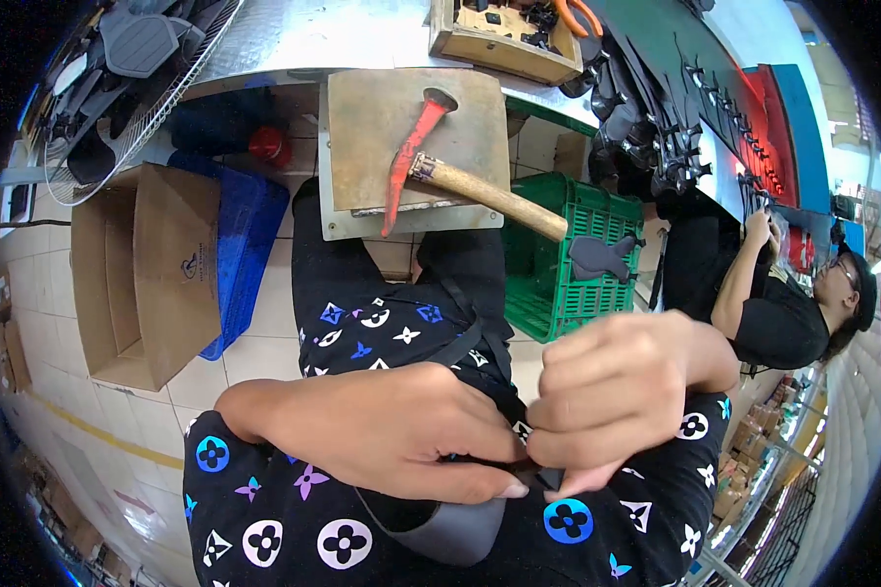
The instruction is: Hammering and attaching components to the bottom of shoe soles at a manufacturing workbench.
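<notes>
My left hand (392, 430) is closed, thumb against fingers, on a dark grey curved strap-like piece (445, 533) that hangs below it over my patterned clothing. Close by, my right hand (612, 396) has its fingers curled and its thumb pressed toward the left thumb tip. A small black end (550, 478) shows between its thumb and fingers; most of it is hidden, and I cannot tell if it belongs to the same piece. Beyond my hands, a hammer (485, 196) with a red head and wooden handle lies on a worn brown board (362, 122).
A wooden box of small black parts (504, 54) stands on the metal bench (303, 39). Left are a cardboard box (176, 284), a blue crate (250, 235) and a wire basket (127, 166). A green crate (533, 284) carries a grey flat piece (600, 259). Another person (783, 303) works at right.
</notes>
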A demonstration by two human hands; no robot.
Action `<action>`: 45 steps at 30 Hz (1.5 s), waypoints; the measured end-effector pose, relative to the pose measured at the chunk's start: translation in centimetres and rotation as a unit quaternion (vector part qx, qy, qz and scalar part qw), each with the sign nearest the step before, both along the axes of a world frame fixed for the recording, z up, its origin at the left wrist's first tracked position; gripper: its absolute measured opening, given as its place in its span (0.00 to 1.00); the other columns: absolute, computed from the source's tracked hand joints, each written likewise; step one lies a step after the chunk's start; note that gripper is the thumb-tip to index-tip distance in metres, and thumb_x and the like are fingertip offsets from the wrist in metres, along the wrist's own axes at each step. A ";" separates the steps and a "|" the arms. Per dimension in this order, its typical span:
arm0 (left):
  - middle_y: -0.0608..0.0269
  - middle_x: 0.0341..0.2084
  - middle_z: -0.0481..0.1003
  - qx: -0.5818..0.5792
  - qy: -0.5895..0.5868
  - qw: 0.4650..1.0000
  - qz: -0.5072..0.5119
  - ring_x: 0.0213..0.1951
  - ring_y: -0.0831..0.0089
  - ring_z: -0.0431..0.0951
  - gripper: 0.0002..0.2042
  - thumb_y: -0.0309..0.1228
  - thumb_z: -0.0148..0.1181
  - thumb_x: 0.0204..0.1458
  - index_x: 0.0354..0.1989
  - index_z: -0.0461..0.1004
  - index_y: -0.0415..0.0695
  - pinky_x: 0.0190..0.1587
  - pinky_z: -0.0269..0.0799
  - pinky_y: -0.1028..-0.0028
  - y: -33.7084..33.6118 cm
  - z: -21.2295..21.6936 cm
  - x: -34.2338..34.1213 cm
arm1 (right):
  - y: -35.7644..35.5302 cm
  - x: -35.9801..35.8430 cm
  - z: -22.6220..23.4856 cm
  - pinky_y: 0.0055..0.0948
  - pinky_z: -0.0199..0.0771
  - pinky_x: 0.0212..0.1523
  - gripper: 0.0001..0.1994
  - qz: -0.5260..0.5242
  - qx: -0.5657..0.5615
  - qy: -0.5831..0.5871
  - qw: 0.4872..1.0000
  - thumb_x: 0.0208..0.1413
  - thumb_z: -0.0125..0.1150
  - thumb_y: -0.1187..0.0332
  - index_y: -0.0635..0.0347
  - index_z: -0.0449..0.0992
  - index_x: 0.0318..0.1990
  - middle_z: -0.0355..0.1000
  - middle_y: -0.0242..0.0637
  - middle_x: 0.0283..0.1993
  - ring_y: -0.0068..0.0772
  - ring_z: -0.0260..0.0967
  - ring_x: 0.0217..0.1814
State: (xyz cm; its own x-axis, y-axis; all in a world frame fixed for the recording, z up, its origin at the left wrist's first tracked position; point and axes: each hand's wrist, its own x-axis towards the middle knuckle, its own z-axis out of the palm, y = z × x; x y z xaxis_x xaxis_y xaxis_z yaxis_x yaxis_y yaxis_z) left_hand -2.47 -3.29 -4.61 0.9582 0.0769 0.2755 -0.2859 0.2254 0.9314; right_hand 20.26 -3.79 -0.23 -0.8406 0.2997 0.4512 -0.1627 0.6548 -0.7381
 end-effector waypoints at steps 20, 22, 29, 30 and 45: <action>0.59 0.25 0.80 -0.086 0.233 0.890 0.383 0.29 0.82 0.76 0.13 0.32 0.58 0.60 0.40 0.83 0.34 0.32 0.69 0.80 -1.0 0.7 -0.5 | 21.2 10.0 -9.6 0.47 0.74 0.50 0.15 -0.698 0.303 -0.275 0.588 0.60 0.61 0.57 0.61 0.76 0.42 0.75 0.46 0.49 0.51 0.74 0.51; 0.58 0.22 0.79 -0.080 0.247 0.895 0.364 0.28 0.80 0.76 0.14 0.33 0.58 0.60 0.34 0.81 0.32 0.31 0.68 0.78 -1.0 1.1 -0.5 | 24.4 9.9 -10.6 0.48 0.75 0.50 0.16 -0.686 0.271 -0.364 0.569 0.59 0.61 0.56 0.61 0.77 0.43 0.75 0.47 0.49 0.51 0.74 0.51; 0.58 0.25 0.79 -0.085 0.188 0.902 0.378 0.28 0.77 0.77 0.15 0.34 0.55 0.62 0.28 0.76 0.33 0.32 0.69 0.75 -2.2 0.3 -0.6 | 25.6 16.1 -12.2 0.42 0.76 0.48 0.15 -0.685 0.217 -0.221 0.660 0.59 0.57 0.59 0.63 0.81 0.41 0.78 0.50 0.39 0.45 0.76 0.46; 0.58 0.25 0.79 -0.089 0.193 0.899 0.383 0.28 0.77 0.77 0.15 0.34 0.55 0.62 0.28 0.76 0.33 0.32 0.69 0.75 -2.3 0.3 -0.8 | 23.5 14.9 -11.6 0.40 0.75 0.45 0.16 -0.695 0.146 -0.105 0.696 0.59 0.58 0.57 0.64 0.80 0.39 0.78 0.47 0.37 0.41 0.76 0.43; 0.51 0.37 0.78 -0.102 0.176 0.949 0.241 0.42 0.64 0.79 0.14 0.37 0.48 0.61 0.38 0.71 0.36 0.46 0.71 0.70 -1.5 0.4 0.6 | -4.0 7.8 0.9 0.50 0.49 0.72 0.29 -0.238 -0.102 -0.288 0.922 0.33 0.51 0.74 0.65 0.78 0.51 0.50 0.63 0.74 0.62 0.50 0.77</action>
